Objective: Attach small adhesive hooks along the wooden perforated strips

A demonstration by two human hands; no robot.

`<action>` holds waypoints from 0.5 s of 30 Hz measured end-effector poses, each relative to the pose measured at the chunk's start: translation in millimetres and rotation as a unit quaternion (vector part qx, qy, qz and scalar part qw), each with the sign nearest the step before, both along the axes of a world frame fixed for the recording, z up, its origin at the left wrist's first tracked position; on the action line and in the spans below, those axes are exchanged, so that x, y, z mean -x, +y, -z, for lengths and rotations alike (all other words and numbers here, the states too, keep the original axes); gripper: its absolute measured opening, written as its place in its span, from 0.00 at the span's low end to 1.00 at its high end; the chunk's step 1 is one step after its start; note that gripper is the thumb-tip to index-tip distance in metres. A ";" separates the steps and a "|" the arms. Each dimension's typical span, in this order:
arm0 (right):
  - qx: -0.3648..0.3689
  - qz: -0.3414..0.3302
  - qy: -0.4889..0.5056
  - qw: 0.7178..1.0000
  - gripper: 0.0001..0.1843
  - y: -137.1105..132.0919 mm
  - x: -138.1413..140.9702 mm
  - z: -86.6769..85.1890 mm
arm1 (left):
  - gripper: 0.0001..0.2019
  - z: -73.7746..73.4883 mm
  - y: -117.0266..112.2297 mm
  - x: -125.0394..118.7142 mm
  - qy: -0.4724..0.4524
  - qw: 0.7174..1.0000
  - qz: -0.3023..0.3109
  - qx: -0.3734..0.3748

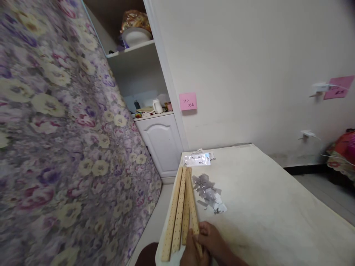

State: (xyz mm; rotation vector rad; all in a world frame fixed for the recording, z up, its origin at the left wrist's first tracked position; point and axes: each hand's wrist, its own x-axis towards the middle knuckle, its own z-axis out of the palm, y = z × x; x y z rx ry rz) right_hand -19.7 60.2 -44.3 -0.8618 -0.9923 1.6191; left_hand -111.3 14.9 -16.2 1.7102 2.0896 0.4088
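Note:
Several pale wooden strips (pixel 179 210) with rows of small holes lie side by side along the left edge of a white table (pixel 271 207). Both my hands meet at their near ends, at the bottom of the view. My right hand (pixel 215 244) has its fingers closed on the rightmost strip. My left hand (pixel 190 253), partly cut off by the frame, is curled against the same strips just left of the right hand. Right of the strips lies a small pile of shiny metal pieces (pixel 208 192). A clear plastic pack (pixel 196 159) sits at the table's far left corner.
A large floral fabric surface (pixel 61 140) fills the left side, with a narrow floor gap between it and the table. Behind stand a white cabinet (pixel 163 144) and shelves with dishes. Pink notes (pixel 188 101) and wall sockets (pixel 307 133) are on the wall.

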 end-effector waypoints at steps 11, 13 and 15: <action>-0.049 -0.035 -0.120 0.991 0.21 -28.6 -128.2 -15.0 | 0.33 -21.7 0.6 6.2 -0.101 0.988 0.114 -0.034; -0.048 -0.048 -0.180 0.981 0.23 -40.9 -164.6 -20.1 | 0.31 -22.1 4.6 8.3 -0.118 0.984 0.114 -0.073; -0.049 -0.047 -0.251 0.965 0.25 -53.8 -197.6 -26.7 | 0.30 -19.0 9.6 9.8 -0.122 0.981 0.112 -0.104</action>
